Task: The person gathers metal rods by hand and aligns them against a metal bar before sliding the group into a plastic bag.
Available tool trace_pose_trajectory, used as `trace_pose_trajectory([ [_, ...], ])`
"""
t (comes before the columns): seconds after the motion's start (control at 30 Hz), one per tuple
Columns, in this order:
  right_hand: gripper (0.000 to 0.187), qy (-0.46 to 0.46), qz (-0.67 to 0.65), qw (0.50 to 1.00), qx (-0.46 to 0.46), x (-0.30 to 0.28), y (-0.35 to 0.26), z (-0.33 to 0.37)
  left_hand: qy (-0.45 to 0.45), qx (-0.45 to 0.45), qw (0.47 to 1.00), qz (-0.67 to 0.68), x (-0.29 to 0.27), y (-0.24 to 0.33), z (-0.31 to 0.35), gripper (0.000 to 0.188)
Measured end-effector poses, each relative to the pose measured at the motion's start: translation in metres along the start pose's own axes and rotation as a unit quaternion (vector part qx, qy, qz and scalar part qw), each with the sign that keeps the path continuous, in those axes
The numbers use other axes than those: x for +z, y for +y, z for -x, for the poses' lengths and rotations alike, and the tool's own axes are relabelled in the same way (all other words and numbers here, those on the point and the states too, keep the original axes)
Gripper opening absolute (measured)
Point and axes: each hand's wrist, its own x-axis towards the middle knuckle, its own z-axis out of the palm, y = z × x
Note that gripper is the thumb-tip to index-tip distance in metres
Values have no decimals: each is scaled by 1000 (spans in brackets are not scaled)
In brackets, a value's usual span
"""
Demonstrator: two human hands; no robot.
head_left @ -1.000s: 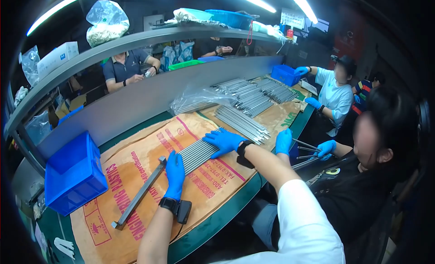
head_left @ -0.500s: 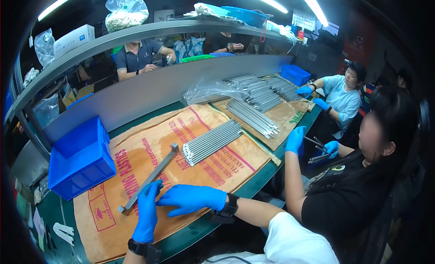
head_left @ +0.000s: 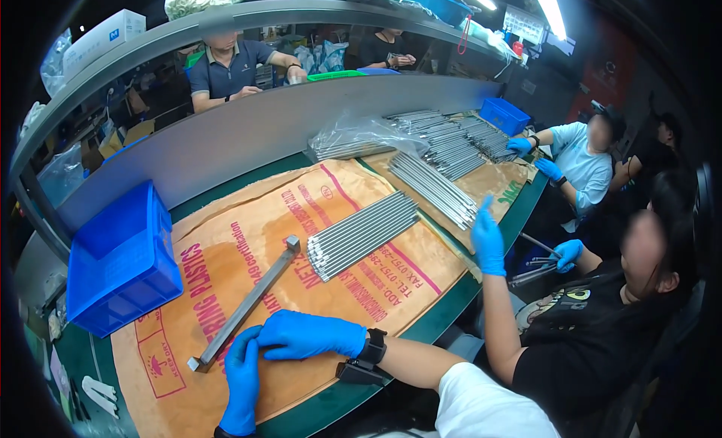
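Observation:
My left hand (head_left: 241, 383) and my right hand (head_left: 312, 336), both in blue gloves, meet above the paper sack near the table's front edge. The fingers of each are bent and closed, with the tips touching; whatever they pinch, perhaps only glove, is hidden. Just beyond my left fingers lies a long metal bar (head_left: 246, 308) with a raised block at each end, untouched. Farther off, a row of slim metal rods (head_left: 362, 235) lies side by side on the orange printed paper sack (head_left: 226, 250).
A blue bin (head_left: 124, 276) stands at the left, white gloves (head_left: 99, 395) near it. More rods (head_left: 432, 188) and a clear plastic bag (head_left: 368, 133) lie at the back. A co-worker's gloved hand (head_left: 489, 242) is raised at my right; their other hand (head_left: 569, 254) holds rods.
My view has shifted slightly. My right fingers, stretched out before, are now bent against my left fingertips. The co-worker beside me has turned their raised hand.

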Motion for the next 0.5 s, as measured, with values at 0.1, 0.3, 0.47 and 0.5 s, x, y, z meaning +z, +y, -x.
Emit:
trace_pose_trajectory([
  [0.1, 20, 46, -12, 998, -38, 3, 3, 2, 5, 17, 999, -40, 3, 1, 0, 26],
  [0.3, 19, 73, -8, 996, -44, 5, 1, 2, 10, 10, 998, -59, 3, 2, 2, 26],
  [0.47, 19, 71, -2, 996, -50, 3, 2, 3, 17, 15, 997, -71, 5, 2, 2, 26],
  [0.5, 20, 70, -4, 996, -51, 4, 2, 3, 17, 15, 997, -70, 5, 2, 2, 26],
])
